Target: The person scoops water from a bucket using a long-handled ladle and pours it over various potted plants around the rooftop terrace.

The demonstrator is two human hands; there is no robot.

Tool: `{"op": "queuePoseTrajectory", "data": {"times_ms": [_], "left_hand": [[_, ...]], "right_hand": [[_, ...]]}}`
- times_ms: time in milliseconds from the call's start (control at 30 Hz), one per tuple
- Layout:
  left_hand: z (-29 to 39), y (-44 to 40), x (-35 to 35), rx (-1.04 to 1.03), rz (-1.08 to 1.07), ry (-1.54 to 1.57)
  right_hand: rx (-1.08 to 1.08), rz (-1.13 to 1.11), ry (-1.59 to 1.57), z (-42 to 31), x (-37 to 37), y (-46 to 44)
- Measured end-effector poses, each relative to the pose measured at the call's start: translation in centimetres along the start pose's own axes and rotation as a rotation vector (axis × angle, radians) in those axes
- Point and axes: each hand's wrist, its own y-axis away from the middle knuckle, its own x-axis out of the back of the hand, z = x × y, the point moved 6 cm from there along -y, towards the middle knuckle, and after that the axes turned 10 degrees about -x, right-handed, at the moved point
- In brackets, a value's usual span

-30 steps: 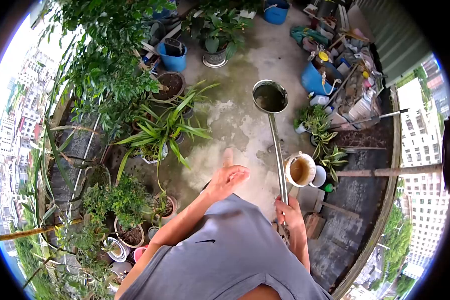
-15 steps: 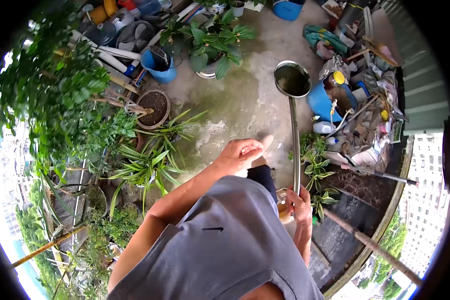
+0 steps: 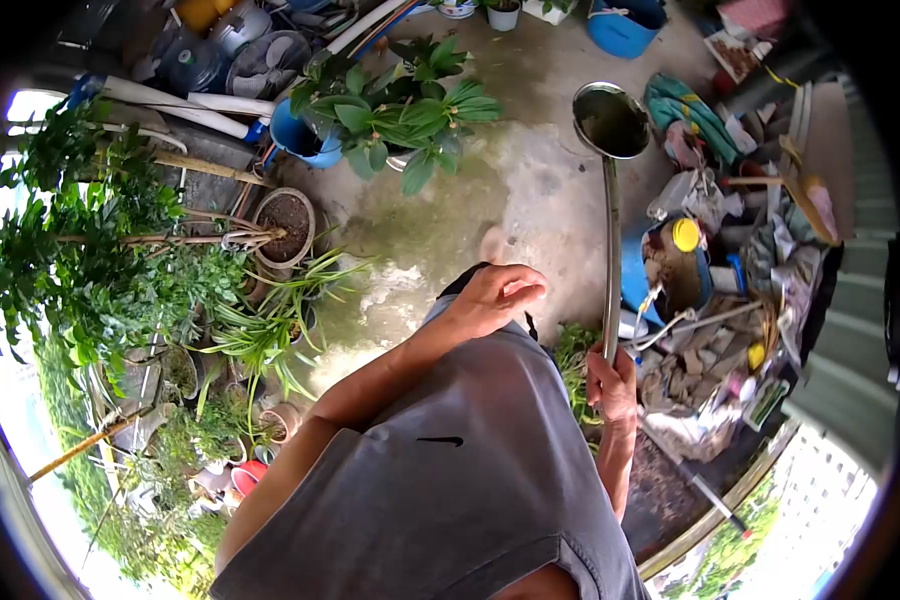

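Head cam, and R hand [image 3: 612,385] has the long-handled ladle [image 3: 611,200], gripped w/ curled fingers round the lower handle [image 3: 612,270]! Ladle's out front, handle running approx. straight up the view, round metal bowl [image 3: 611,122] at the far end, over the concrete floor [image 3: 390,255]. Bowl's inside looks dark greenish; can't tell if that's liquid.

L hand [image 3: 495,297] now: held in front of the grey shirt [image 3: 450,460], loosely half-open, fingers bent, well apart from the handle, off to its left.

Right of the handle, a blue tub [image 3: 708,275] w/ a yellow lid [image 3: 685,235] showing at its top, mixed scraps [image 3: 700,375] piled nr it. Green cloth [image 3: 685,110] lies just right of the bowl. Small leafy plants [image 3: 575,362] sit just beside R hand, on its left.

Over on the L side: big-leaved plant [image 3: 410,120], blue bkt [image 3: 305,138] next to it, then a round pot [image 3: 286,225] w/ a branching trunk [image 3: 210,240] leaning left, and strappy leaves [image 3: 270,335] below. Another blue bkt, top of view [image 3: 625,28], beyond the bowl.
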Motion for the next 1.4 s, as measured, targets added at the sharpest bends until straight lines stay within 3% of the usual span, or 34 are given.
{"op": "queuePoseTrajectory", "data": {"times_ms": [200,567,633,733,933,1033,1400], "left_hand": [[-2.1,-17.4,2.5,0.015,0.024,0.071],[9.1,-53.7,10.2,-0.097,-0.029,-0.005],[8.5,-59.6,10.8,-0.033,-0.088,0.039],[9.4,-68.6,11.0,-0.128,-0.087,0.149],[10.0,-88.3,11.3,-0.172,-0.117,0.019],[12.5,-97.6,10.9,-0.076,-0.090,0.046],[16.3,-128.2,14.6,-0.097,-0.035,0.072]], "right_hand": [[-0.053,-0.020,-0.028,-10.1,4.3,-13.2],[-0.080,-0.057,-0.130,-34.1,9.3,-32.9],[-0.075,-0.062,-0.143,-38.5,10.3,-36.5],[-0.092,-0.059,-0.153,-45.0,12.9,-42.8],[-0.073,-0.048,-0.080,-60.1,19.2,-56.1],[-0.049,-0.032,-0.039,-69.4,22.7,-61.9],[0.092,-0.037,-0.182,-94.9,28.8,-87.3]]}}
